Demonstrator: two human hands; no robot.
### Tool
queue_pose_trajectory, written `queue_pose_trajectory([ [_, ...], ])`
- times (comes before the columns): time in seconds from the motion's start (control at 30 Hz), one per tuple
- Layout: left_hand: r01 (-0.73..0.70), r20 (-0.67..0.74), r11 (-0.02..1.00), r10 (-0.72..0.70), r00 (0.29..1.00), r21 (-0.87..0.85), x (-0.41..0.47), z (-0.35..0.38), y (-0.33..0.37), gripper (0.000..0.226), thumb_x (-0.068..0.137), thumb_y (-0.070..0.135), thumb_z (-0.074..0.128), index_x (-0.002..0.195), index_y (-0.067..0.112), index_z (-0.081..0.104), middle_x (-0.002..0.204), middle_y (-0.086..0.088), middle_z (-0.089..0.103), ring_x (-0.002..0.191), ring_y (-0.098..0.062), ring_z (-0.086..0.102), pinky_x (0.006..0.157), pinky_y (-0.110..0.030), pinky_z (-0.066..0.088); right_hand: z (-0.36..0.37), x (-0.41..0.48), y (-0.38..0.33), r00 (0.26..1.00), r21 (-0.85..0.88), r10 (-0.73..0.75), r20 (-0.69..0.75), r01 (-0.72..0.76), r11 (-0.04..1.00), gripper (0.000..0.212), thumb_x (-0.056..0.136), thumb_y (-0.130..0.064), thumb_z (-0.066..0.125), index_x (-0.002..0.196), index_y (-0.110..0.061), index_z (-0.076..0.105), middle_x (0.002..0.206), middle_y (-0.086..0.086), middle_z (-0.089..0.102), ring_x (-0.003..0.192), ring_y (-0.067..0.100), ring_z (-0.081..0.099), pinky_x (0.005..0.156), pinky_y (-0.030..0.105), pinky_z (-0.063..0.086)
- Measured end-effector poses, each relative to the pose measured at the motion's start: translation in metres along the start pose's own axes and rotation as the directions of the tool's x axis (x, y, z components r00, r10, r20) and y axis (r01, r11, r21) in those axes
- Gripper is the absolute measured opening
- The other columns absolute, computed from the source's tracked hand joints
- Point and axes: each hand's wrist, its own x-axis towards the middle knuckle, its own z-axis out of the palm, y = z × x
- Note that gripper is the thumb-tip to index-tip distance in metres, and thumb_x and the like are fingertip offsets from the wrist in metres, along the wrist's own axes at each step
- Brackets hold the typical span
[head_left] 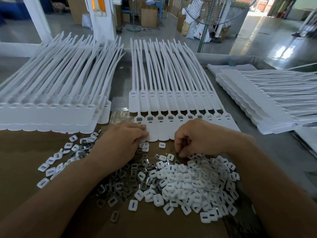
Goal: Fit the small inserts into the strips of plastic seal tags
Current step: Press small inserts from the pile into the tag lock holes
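A strip of white plastic seal tags (163, 133) lies in front of me, tails pointing away. Several of its sockets at the left show grey metal inserts; the three at the right look unfilled. My left hand (120, 143) rests on the strip's near-left corner, fingers curled down over the tag ends; what the fingertips hold is hidden. My right hand (200, 136) hovers at the strip's near edge with fingers curled, thumb and forefinger tips together above the pile of white square inserts (197, 182). Grey metal clips (120, 184) lie mixed in left of that pile.
A second strip (171, 100) lies under the working one. Stacks of tag strips sit at the left (51, 114) and at the right (257, 103). Everything rests on brown cardboard (154, 224). A standing fan (204, 30) and boxes stand beyond the table.
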Motion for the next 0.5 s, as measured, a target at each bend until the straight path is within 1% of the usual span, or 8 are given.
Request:
queue_pose_trajectory([
  [0.17, -0.006, 0.0, 1.0, 0.006, 1.0, 0.005, 0.0018, 0.0003, 0.0011, 0.028, 0.092, 0.023, 0.048, 0.116, 0.026, 0.062, 0.129, 0.011, 0.053, 0.119, -0.006, 0.045, 0.092, -0.008, 0.018, -0.0002, -0.0017, 0.003, 0.999, -0.037, -0.004, 0.034, 0.006, 0.999, 0.022, 0.08, -0.018, 0.07, 0.071, -0.033, 0.057, 0.075, -0.015, 0.057, 0.065, -0.014, 0.05, 0.062, 0.002, 0.04],
  [0.33, 0.001, -0.002, 1.0, 0.0, 1.0, 0.006, 0.0027, 0.0015, 0.0009, 0.028, 0.092, 0.024, 0.048, 0.116, 0.027, 0.062, 0.129, 0.012, 0.053, 0.119, -0.004, 0.044, 0.091, -0.007, 0.017, -0.0002, -0.0026, 0.0071, 0.999, -0.009, -0.001, 0.032, 0.001, 1.0, 0.025, 0.081, -0.019, 0.069, 0.069, -0.035, 0.054, 0.072, -0.017, 0.054, 0.065, -0.015, 0.049, 0.058, 0.004, 0.038],
  [0.5, 0.008, 0.003, 1.0, -0.008, 1.0, -0.008, 0.0015, 0.0003, 0.0013, 0.027, 0.091, 0.025, 0.048, 0.114, 0.025, 0.063, 0.128, 0.011, 0.054, 0.119, -0.006, 0.045, 0.094, -0.012, 0.021, -0.0014, -0.0034, 0.0076, 1.0, 0.023, -0.011, 0.017, 0.011, 1.0, 0.027, 0.081, -0.015, 0.068, 0.069, -0.035, 0.054, 0.068, -0.019, 0.054, 0.065, -0.017, 0.05, 0.059, 0.001, 0.038],
])
